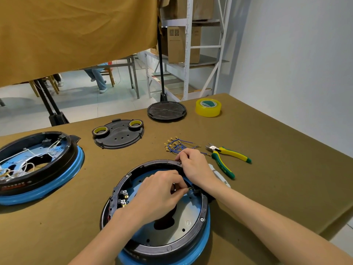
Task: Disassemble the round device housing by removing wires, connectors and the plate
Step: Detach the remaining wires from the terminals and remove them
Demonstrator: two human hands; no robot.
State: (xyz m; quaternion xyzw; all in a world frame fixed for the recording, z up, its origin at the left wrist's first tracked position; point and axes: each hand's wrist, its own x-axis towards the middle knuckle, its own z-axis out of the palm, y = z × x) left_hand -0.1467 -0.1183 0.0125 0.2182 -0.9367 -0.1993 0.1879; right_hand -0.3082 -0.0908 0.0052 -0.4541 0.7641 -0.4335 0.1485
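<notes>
Landmark: the round black housing with the blue rubber skirt (198, 213), sitting on the brown-covered table (277, 169) right in front of the person.

Left hand (158, 194) is reaching inside the housing, with fingertips pinched on something small at the inner right wall: a connector or wire end by the look of it, too small to name for sure. Right hand (193, 165) grips the housing's far rim, with fingers curled over the edge to steady it.

Inside the housing the grey metal plate (183, 220) is still seated, and a row of brass spade terminals (125, 197) sits on the left inner wall (bare, no wires on them that I can see).

Risks from here:
- Pulling the pinched part at an angle could snap the tab or tear the crimp off. It needs a straight pull along the terminal.
- If the right-hand grip slips, the housing could rock on its soft blue skirt, and the left-hand knuckles would hit the plate edge.
- A sudden release could send the left hand back into the terminals on the opposite wall.
- Small loose parts could roll into the plate's centre cutout.

Beyond the housing's far rim lies a pile of blue wires with brass crimp terminals (177, 146). To the right of the pile are yellow-and-green-handled side cutters (225, 155), within reach if the part won't release.
</notes>
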